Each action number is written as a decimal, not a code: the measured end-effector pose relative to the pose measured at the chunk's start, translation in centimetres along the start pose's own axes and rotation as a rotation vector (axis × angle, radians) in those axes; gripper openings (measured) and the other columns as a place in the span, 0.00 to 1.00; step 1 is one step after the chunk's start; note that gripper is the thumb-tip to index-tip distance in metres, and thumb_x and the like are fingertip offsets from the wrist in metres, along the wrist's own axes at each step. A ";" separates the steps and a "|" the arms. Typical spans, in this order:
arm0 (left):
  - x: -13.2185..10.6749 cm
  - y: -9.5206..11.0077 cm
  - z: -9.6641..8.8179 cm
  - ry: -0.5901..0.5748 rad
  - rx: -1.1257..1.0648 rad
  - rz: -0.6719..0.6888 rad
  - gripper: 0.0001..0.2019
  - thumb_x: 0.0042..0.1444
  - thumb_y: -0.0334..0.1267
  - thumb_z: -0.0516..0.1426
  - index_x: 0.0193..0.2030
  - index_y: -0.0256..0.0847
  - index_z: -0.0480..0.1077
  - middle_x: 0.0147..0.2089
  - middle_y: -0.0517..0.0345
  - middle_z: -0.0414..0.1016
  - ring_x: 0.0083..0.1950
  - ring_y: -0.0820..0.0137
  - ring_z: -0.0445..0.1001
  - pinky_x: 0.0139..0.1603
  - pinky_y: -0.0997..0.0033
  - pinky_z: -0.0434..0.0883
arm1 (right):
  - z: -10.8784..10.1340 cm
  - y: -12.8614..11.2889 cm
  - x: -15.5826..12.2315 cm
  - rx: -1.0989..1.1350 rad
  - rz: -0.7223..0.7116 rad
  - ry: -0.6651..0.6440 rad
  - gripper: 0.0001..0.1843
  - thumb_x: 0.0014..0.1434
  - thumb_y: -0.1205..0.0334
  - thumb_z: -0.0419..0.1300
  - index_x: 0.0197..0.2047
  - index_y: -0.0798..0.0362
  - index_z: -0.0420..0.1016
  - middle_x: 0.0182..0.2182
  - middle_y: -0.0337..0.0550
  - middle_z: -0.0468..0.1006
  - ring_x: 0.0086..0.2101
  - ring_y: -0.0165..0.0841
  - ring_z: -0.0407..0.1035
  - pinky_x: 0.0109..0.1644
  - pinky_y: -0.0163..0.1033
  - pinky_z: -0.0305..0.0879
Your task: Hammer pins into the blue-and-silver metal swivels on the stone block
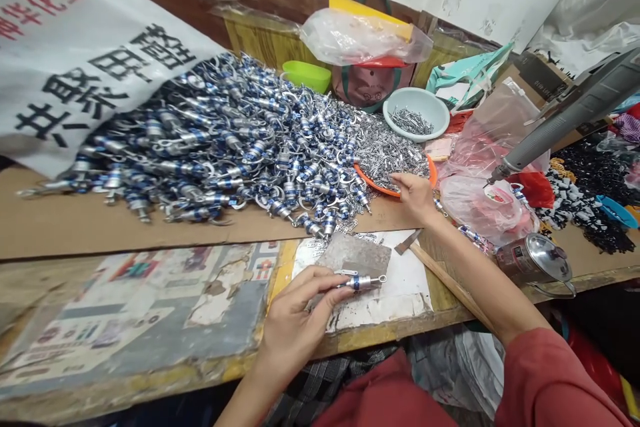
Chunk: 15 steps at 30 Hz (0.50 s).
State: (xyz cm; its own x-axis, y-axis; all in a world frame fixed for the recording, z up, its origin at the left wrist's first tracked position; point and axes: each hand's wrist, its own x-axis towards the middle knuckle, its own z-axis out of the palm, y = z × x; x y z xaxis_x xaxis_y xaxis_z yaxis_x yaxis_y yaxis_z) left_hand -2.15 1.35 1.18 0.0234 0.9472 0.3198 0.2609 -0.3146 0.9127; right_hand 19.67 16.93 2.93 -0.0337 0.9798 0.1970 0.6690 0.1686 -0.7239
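My left hand [300,317] pinches a small silver clasp with a blue band [363,281] and holds it over a grey metal plate [355,255] near the front edge of the bench. My right hand [415,197] reaches out to an orange dish [373,183] heaped with small silver metal parts [390,153]; its fingers curl into the parts, and what they hold is hidden. A big heap of finished silver and blue clasps [220,133] covers the brown board behind the plate.
A hammer [440,273] lies to the right of the plate. A pale green bowl of pins [416,115], a green tub [306,75], plastic bags [480,203], a steel cup [537,260] and a grey machine arm [565,120] crowd the right. A white banner [75,53] hangs left.
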 end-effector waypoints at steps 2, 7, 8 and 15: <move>0.0 0.1 0.0 -0.006 -0.007 -0.013 0.05 0.48 0.31 0.58 0.28 0.44 0.76 0.27 0.59 0.74 0.29 0.71 0.73 0.30 0.75 0.70 | 1.2 -1.4 -1.3 0.097 0.033 -0.065 0.15 0.63 0.64 0.47 0.48 0.56 0.70 0.39 0.47 0.78 0.39 0.33 0.73 0.46 0.44 0.69; 0.0 -0.1 0.0 -0.018 -0.030 -0.031 0.04 0.48 0.33 0.58 0.28 0.43 0.76 0.26 0.58 0.74 0.28 0.71 0.72 0.27 0.75 0.69 | 2.0 -4.3 -4.3 0.488 0.137 -0.373 0.16 0.57 0.73 0.53 0.49 0.59 0.67 0.41 0.50 0.78 0.34 0.28 0.75 0.40 0.37 0.74; -0.1 -0.3 0.0 -0.018 -0.034 -0.033 0.04 0.48 0.33 0.59 0.28 0.44 0.76 0.26 0.58 0.74 0.29 0.70 0.72 0.27 0.75 0.69 | 1.7 -4.8 -4.9 0.612 0.169 -0.418 0.18 0.56 0.73 0.55 0.50 0.57 0.66 0.43 0.50 0.77 0.35 0.28 0.75 0.42 0.37 0.73; -0.6 -1.0 0.5 0.064 -0.246 -0.173 0.14 0.44 0.31 0.62 0.40 0.43 0.73 0.28 0.61 0.73 0.30 0.72 0.74 0.34 0.75 0.74 | 0.4 -7.2 -9.5 0.266 -0.270 -0.369 0.05 0.52 0.69 0.59 0.34 0.54 0.75 0.27 0.40 0.79 0.27 0.29 0.73 0.32 0.34 0.71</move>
State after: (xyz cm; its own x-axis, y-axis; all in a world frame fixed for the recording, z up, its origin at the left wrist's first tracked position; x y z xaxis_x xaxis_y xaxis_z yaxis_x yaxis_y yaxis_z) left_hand -1.96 1.14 0.00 -0.0638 0.9847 0.1622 0.0142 -0.1617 0.9867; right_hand 14.93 6.42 6.00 -0.4700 0.8624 0.1881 0.3906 0.3943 -0.8319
